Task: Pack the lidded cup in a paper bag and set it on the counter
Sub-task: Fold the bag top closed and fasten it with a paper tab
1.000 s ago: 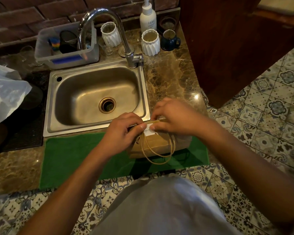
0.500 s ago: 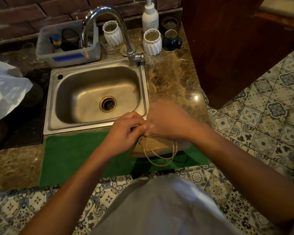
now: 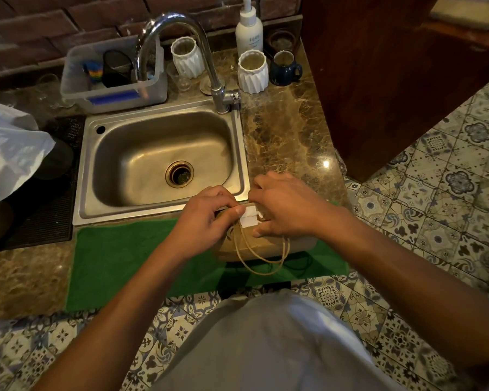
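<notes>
A brown paper bag (image 3: 261,245) stands on the green mat (image 3: 119,255) at the counter's front edge, its string handles (image 3: 261,262) hanging toward me. A white sticker (image 3: 250,215) lies across the bag's closed top. My left hand (image 3: 206,218) pinches the top edge at the sticker's left end. My right hand (image 3: 283,206) presses on the top from the right, thumb against the bag's front. The lidded cup is hidden from view.
A steel sink (image 3: 96,170) with a tall faucet (image 3: 181,32) lies just behind the bag. Two white ribbed cups (image 3: 253,71), a blue mug (image 3: 285,67), a soap bottle (image 3: 249,28) and a plastic tub (image 3: 108,88) stand at the back. Marble counter (image 3: 288,136) stretches to the right.
Both hands stay on the bag's top. My right hand has shifted a little, and the white sticker now shows folded over the top edge between my fingers.
</notes>
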A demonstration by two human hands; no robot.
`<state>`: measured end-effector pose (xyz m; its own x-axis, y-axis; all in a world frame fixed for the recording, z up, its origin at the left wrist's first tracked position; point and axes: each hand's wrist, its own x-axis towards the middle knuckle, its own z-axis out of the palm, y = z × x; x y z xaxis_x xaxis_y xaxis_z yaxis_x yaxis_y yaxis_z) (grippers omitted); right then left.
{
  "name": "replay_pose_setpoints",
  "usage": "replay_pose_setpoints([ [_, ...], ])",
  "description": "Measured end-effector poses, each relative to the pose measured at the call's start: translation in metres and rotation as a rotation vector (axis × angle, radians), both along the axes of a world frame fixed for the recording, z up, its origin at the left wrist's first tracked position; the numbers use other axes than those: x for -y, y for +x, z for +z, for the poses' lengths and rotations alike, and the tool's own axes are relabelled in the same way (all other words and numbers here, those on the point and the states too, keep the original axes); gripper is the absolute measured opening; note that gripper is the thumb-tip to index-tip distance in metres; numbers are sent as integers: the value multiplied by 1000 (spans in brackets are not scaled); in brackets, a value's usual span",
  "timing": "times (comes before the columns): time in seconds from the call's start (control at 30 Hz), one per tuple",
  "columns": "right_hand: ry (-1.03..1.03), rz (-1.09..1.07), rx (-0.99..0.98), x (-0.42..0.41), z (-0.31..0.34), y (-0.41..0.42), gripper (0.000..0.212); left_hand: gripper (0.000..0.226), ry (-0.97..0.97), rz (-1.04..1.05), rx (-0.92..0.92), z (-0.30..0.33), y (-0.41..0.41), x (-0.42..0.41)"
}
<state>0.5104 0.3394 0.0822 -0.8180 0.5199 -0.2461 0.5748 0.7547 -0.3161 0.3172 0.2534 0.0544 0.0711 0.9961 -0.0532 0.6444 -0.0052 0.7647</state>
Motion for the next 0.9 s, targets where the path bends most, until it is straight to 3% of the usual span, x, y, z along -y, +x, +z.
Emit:
replay_pose_setpoints([
  [0.2,17,-19,-82,3,2,-9,49,36,5,-18,21,1,3,0],
  [0.53,49,21,52,0,-5,2,65,40,-35,10,-9,1,0,1],
  [0.67,-21,-23,-42,-3,-1,13,72,35,-61,43,-2,3,0,2],
  [0.8,-118,-88,-154,-10,2,19,51,18,-55,72,7,3,-2,4],
  [0.9,-122,-108,-187,-12,-2,19,36,21,-78,78,23,4,-5,7],
])
